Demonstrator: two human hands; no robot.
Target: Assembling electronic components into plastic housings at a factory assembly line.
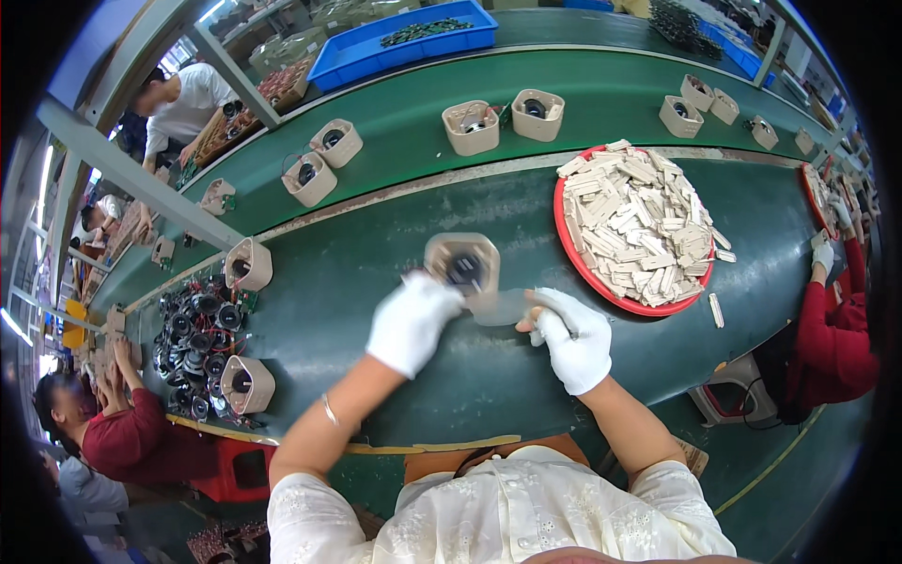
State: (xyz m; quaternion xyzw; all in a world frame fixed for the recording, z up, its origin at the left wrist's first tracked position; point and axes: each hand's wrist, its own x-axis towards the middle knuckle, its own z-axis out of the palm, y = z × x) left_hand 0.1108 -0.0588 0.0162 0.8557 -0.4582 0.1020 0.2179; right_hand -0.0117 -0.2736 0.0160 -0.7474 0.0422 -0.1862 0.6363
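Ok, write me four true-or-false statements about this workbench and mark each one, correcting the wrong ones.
The round red plastic tray is heaped with cream-coloured strips. True.

The heap of round black speakers lies right of that tray. False: the heap lies left of the person's left hand.

The left hand and the right hand wear white gloves. True.

The blue rectangular tray stands nearer the person than the red tray. False: the blue tray stands farther away.

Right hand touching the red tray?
Apart: the head view shows a strip of green table between the right hand and the near rim of the red tray.
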